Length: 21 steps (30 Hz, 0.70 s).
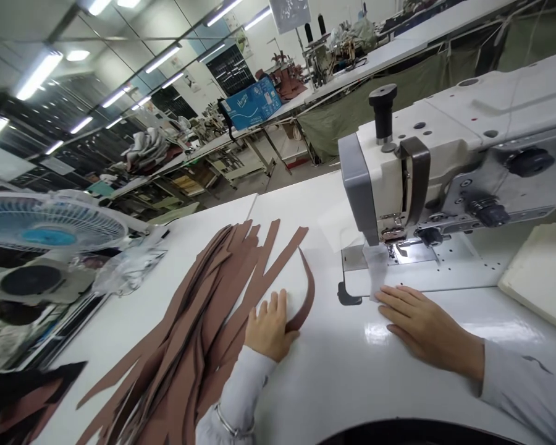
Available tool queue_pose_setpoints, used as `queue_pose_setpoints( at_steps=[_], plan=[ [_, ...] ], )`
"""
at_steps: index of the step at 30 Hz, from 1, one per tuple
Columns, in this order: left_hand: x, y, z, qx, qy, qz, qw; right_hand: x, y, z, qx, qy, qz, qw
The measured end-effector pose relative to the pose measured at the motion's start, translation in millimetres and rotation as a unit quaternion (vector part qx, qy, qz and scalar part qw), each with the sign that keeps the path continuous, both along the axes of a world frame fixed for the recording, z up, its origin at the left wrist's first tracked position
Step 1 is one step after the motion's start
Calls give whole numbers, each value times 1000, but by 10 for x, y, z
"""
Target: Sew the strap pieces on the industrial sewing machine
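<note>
- Curved brown strip (pixel 308 290), likely leather or faux leather, lies on the desk (pixel 343 383) left of the sewing machine, its lower end under the left hand's fingers.
- Left hand (pixel 271 327): flat and open, pressing on the strip, no pinch or grip. A metal bangle (pixel 231 420) sits at the wrist.
- Right hand (pixel 426 327): flat and relaxed on the desk, fingertips at the lower end of a pale translucent strip (pixel 376 269). Not clenched.
- Pale strip runs up under the presser foot (pixel 391 233) of the sewing machine (pixel 384 167).
- Progress as shown: pale strip is at the foot, curved strip is off the pile, and the pile of brown strips (pixel 189 315) stays heaped left of the hands. Cannot tell whether any strip carries stitches, as none are visible at this resolution.
- Around: white fan (pixel 49 225) and clear plastic bag (pixel 130 269) at the far left of the desk, cream pad (pixel 542 272) at the right edge.
- Obstructions: nothing lies on the stretch of desk between curved strip and machine.
- Background: blue carton (pixel 252 102) on a far workbench, among other sewing stations.
</note>
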State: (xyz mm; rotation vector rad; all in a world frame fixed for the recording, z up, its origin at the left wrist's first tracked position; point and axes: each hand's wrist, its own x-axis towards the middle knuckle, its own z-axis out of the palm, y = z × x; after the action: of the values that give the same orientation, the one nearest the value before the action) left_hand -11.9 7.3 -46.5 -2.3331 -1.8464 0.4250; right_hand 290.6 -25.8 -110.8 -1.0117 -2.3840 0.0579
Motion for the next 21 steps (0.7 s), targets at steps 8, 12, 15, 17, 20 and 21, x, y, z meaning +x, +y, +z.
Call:
queue_pose_setpoints(
  at_steps=[8,12,15,17,20,21],
  plan=[
    [-158,-208,56,80,-157,13,984,13,-92,32,66,58,-1,996],
    [237,-548,247,41,-191,-105,975,-138,-298,162,110,82,30,990],
    [723,-928,120,2,-68,-204,977,-277,-446,212,97,24,77,992],
    [1005,-1188,-35,11,-53,-233,971,-309,-518,185,53,-9,85,995],
    [1239,-1403,-163,-27,-167,-236,957,-218,-595,94,11,-15,38,999],
    [1272,-1386,-156,-53,-220,-228,947,-161,-611,68,11,-12,21,1000]
  ],
)
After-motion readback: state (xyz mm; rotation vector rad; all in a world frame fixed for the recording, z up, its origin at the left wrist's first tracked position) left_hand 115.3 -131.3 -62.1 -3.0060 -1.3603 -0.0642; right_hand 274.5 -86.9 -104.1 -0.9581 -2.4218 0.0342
